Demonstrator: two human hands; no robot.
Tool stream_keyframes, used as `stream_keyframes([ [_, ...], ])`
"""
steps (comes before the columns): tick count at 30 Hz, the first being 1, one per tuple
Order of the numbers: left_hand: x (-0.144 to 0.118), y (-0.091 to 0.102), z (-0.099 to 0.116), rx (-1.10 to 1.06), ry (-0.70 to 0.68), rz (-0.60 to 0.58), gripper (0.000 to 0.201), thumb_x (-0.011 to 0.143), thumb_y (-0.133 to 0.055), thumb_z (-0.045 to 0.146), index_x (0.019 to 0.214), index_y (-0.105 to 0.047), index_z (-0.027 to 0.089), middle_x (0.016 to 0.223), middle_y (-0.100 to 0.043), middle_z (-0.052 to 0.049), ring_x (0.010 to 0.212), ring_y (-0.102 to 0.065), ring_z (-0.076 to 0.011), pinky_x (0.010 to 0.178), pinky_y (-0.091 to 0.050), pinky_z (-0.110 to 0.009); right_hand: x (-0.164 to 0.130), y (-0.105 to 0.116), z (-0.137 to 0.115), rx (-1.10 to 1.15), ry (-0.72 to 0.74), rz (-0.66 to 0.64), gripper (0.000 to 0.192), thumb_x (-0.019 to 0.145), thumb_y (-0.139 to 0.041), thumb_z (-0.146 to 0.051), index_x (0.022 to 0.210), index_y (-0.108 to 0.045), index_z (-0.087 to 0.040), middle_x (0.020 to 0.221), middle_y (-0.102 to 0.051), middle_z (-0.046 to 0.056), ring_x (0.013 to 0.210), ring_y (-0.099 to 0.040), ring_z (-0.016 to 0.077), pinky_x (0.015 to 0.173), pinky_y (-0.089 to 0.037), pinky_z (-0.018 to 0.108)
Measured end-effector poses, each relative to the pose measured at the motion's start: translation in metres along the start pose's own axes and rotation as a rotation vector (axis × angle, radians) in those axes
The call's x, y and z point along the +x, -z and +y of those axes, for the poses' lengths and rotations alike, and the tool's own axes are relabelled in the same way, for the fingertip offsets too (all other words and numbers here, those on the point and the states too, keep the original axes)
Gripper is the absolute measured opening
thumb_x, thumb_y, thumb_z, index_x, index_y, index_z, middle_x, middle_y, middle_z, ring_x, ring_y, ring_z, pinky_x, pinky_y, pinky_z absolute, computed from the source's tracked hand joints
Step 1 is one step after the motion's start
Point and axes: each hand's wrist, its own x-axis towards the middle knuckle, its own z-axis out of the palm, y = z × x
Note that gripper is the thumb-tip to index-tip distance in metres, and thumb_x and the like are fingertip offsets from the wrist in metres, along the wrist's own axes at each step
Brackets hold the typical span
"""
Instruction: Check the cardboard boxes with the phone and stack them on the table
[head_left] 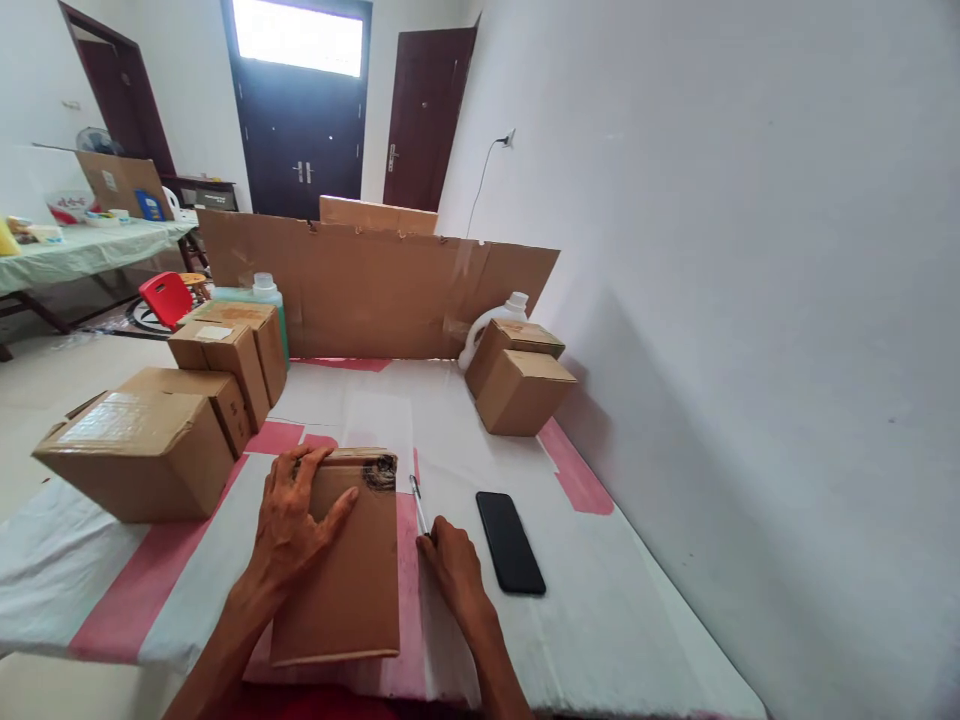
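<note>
Cardboard box [352,570] under left hand [292,520] | right hand [454,565] on pen [418,505]

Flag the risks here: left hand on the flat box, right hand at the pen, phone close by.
1. The flat cardboard box seems to overhang the near edge of the table; only the left hand pins it, so it could tip off if released.
2. The right hand touches just the pen's near end; it could roll under the box.
3. The phone lies right beside that hand and could get knocked.
</note>
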Motion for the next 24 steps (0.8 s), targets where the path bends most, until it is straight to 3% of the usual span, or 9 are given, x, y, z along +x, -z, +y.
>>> stream_keyframes([
  [3, 0.001, 0.002, 0.001, -0.005, 0.005, 0.0, 0.046, 0.095, -0.063, 0.048, 0.132, -0.056, 0.022, 0.123, -0.057, -0.013, 0.115, -0.058, -0.0352, 0.099, -0.054, -0.056, -0.007, 0.015, 0.012, -0.097, -0.053, 0.062, 0.018, 0.097, -0.059, -0.037, 0.087, -0.062, -0.022, 0.098, -0.072, 0.01, 0.092, -0.069, 0.0254, 0.076, -0.043, 0.031],
  [7, 0.0, 0.003, 0.002, -0.018, 0.004, -0.002, 0.045, 0.095, -0.063, 0.047, 0.132, -0.056, 0.023, 0.123, -0.056, -0.013, 0.116, -0.058, -0.0349, 0.1, -0.053, -0.056, -0.007, 0.049, 0.048, -0.236, -0.246, 0.205, 0.033, 0.098, -0.054, -0.04, 0.118, -0.058, -0.014, 0.132, -0.058, 0.027, 0.128, -0.054, 0.0414, 0.095, -0.044, 0.048],
  [10, -0.001, 0.003, 0.002, -0.018, -0.002, -0.001, 0.044, 0.096, -0.063, 0.046, 0.133, -0.055, 0.023, 0.123, -0.056, -0.013, 0.117, -0.057, -0.0347, 0.101, -0.053, -0.056, -0.004, 0.065, 0.073, -0.253, -0.348, 0.172, 0.04, 0.09, -0.064, -0.039, 0.117, -0.059, -0.011, 0.127, -0.061, 0.029, 0.126, -0.056, 0.045, 0.092, -0.046, 0.054],
  [14, -0.004, 0.003, 0.001, -0.024, -0.002, 0.013, 0.045, 0.095, -0.064, 0.047, 0.132, -0.056, 0.023, 0.125, -0.057, -0.013, 0.117, -0.058, -0.0348, 0.101, -0.053, -0.057, 0.005, 0.067, 0.086, -0.165, -0.375, 0.132, 0.053, 0.079, -0.073, -0.048, 0.114, -0.061, -0.01, 0.122, -0.065, 0.028, 0.119, -0.063, 0.0433, 0.087, -0.05, 0.048],
  [16, -0.005, 0.004, 0.001, -0.026, 0.006, 0.017, 0.046, 0.094, -0.065, 0.047, 0.133, -0.055, 0.024, 0.126, -0.057, -0.013, 0.118, -0.058, -0.0347, 0.102, -0.053, -0.057, 0.009, 0.064, 0.086, -0.088, -0.351, 0.139, 0.054, 0.076, -0.074, -0.048, 0.111, -0.062, -0.01, 0.117, -0.069, 0.028, 0.114, -0.066, 0.043, 0.085, -0.051, 0.046],
  [21, -0.008, 0.005, 0.003, -0.003, -0.005, 0.044, 0.047, 0.094, -0.065, 0.045, 0.135, -0.055, 0.025, 0.125, -0.058, -0.011, 0.116, -0.06, -0.0333, 0.101, -0.054, -0.055, 0.012, 0.051, 0.08, 0.202, -0.217, 0.176, 0.026, 0.078, -0.063, -0.041, 0.094, -0.067, -0.02, 0.096, -0.078, 0.014, 0.1, -0.073, 0.0358, 0.085, -0.054, 0.041],
  [24, -0.009, 0.006, 0.004, 0.008, -0.008, 0.056, 0.047, 0.094, -0.065, 0.043, 0.135, -0.055, 0.024, 0.125, -0.059, -0.012, 0.115, -0.061, -0.0323, 0.099, -0.055, -0.052, 0.0, 0.049, 0.074, 0.389, -0.155, 0.202, 0.037, 0.08, -0.061, -0.052, 0.098, -0.068, -0.02, 0.095, -0.079, 0.012, 0.097, -0.075, 0.0352, 0.083, -0.058, 0.042],
])
